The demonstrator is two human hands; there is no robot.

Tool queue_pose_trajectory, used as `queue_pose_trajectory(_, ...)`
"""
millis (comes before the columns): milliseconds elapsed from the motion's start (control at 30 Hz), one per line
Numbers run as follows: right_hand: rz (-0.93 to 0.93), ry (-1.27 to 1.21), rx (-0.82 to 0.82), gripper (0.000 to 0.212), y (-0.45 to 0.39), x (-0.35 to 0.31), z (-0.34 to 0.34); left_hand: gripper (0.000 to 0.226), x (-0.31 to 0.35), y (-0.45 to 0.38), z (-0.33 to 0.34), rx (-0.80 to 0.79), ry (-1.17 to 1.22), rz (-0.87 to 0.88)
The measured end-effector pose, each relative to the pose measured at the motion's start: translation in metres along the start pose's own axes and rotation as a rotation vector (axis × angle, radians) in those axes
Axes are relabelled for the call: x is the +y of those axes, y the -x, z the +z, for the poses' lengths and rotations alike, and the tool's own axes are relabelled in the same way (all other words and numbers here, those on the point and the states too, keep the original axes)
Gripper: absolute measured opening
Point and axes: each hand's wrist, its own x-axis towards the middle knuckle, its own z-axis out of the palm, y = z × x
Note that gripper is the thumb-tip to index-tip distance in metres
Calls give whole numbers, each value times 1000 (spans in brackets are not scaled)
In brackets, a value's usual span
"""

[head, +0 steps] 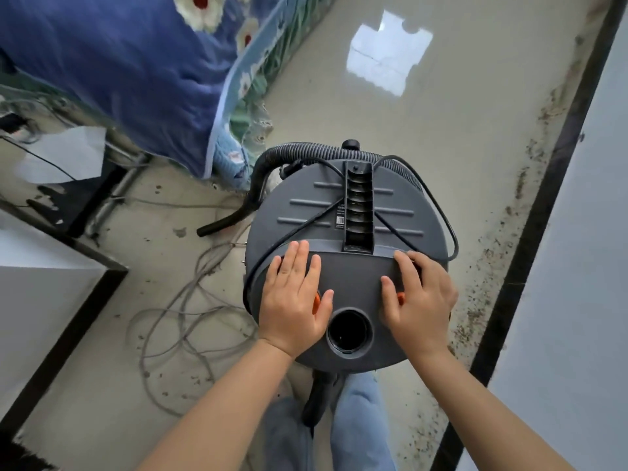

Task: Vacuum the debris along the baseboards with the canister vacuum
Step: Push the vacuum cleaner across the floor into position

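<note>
Glossy floor (373,137) carries canister vacuum (343,232), tangled cables (176,321), baseboard debris (489,253).

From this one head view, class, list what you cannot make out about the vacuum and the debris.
- Orange controls: mostly covered by the left hand and right hand on the vacuum lid.
- Hose nozzle end: too dark to read.
- Lid label: too small.
- Baseboard debris: cut off by the bottom edge.
- Vacuum base: hidden beneath the lid.

Soft, even daylight fills the scene. Beyond the hands, a bright window reflection (389,52) glares off the glossy floor (441,137). Shadows are faint. The baseboard (530,232) to the right bows with wide-angle distortion, and the blue floral blanket (119,69) at far left is slightly smeared.
</note>
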Motion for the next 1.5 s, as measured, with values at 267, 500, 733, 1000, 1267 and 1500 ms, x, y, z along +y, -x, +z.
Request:
queue_pose_trajectory(267, 20, -75, 9, 41, -47, 7, 8, 50, -2, -38, 8, -49, 21, 13)
queue_pose_trajectory(500, 37, -25, -115, 46, -88, 13, 5, 45, 2, -73, 2, -19, 244, -205)
queue_pose_trajectory(733, 222, -243, -514, 45, -178, -49, -2, 82, -41, -105, -11, -346, 92, -570)
queue_pose_trajectory(1000, -246, 353, -606, 53, -180, -74, 20, 68, -48, -83, -6, -360, 27, -273)
queue_pose_trajectory(1267, -1194, 651, -900, 61, -214, -77, 21, 69, -25, -68, 1, -188, 77, -526)
queue_pose_trajectory(1500, -1245, 691, -982, 51, -220, -59, 18, 70, 5, -71, 15, -40, 85, -700)
